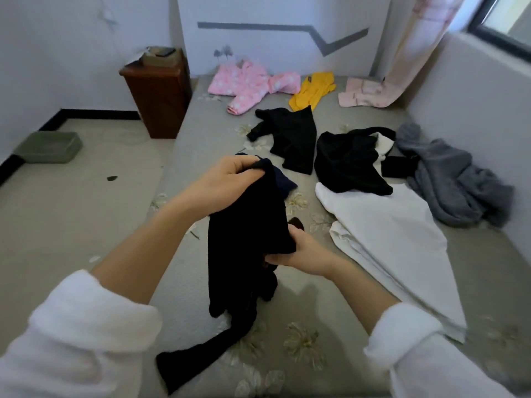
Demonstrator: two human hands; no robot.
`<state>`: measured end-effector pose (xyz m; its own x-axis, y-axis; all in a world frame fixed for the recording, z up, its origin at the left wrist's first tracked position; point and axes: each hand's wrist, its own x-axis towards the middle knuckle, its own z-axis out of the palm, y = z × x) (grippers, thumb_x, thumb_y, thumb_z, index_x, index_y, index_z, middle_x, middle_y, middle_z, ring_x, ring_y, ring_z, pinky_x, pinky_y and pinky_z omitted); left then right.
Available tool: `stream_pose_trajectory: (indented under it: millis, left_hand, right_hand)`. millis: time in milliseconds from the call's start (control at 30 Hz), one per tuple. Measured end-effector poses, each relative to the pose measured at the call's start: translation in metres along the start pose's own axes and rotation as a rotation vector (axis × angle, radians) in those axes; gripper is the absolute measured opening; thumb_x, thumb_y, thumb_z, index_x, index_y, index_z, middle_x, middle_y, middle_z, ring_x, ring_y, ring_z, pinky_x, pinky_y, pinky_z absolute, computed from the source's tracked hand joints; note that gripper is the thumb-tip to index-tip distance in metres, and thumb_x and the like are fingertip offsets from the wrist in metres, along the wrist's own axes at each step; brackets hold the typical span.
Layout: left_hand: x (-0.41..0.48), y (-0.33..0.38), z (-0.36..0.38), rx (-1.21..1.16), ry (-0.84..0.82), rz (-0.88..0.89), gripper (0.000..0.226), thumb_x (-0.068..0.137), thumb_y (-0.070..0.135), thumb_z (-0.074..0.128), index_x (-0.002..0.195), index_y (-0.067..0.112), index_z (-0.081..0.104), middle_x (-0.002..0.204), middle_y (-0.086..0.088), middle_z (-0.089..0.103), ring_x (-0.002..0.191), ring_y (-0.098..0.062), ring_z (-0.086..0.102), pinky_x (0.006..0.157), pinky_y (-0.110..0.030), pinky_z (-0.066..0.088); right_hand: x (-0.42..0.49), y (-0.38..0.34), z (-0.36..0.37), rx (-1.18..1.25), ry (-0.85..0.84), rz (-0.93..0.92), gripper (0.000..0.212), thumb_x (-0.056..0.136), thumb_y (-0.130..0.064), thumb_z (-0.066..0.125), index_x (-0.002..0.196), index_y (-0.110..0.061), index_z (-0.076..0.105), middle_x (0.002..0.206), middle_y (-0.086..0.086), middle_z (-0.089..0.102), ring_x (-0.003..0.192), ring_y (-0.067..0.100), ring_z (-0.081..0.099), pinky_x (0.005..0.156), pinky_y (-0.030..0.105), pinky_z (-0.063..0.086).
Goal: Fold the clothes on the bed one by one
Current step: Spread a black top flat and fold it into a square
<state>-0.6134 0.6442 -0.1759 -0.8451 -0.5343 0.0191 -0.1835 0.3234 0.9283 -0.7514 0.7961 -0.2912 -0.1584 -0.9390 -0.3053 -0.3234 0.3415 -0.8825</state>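
A black garment [244, 242] hangs over the bed [201, 133], its lower end trailing on the sheet near the front. My left hand [230, 175] grips its top edge. My right hand [301, 251] grips its side lower down. On the bed lie a white garment [388, 239], a grey garment [448, 182], a black and white garment [350, 159], another black garment [293, 136], a yellow garment [311, 90], a pink spotted garment [250, 81] and a pale pink cloth [362, 94]. A dark blue piece [284, 180] peeks out behind the held garment.
A brown wooden cabinet [158, 93] stands left of the bed's far end. A green tray [48, 146] sits on the floor at the left. A white wall [474, 96] borders the bed's right side, with a curtain [416, 38] hanging at the far right.
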Motion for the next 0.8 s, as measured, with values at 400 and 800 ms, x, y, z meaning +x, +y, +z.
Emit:
stream_pose_trajectory:
  millis: [400,800]
  left_hand:
    - [0.004,-0.039,-0.024,0.099,0.119,-0.347,0.058,0.098,0.033,0.051,0.149,0.025,0.025,0.145,0.001,0.035,0.131,-0.012,0.037,0.099,-0.022,0.031]
    - [-0.108,-0.149,0.085,-0.084,-0.192,-0.479,0.07,0.08,-0.013,0.049,0.137,0.027,0.043,0.132,0.005,0.052,0.116,-0.003,0.051,0.081,-0.007,0.045]
  right_hand:
    - [0.013,-0.07,-0.038,0.114,0.073,0.072,0.028,0.098,-0.024,0.05,0.1,0.001,0.063,0.084,0.013,0.066,0.077,0.025,0.068,0.07,0.03,0.058]
    - [-0.009,-0.09,-0.041,0.687,0.336,0.023,0.046,0.099,-0.02,0.044,0.062,-0.017,0.071,0.068,0.002,0.07,0.072,0.019,0.071,0.061,0.037,0.058]
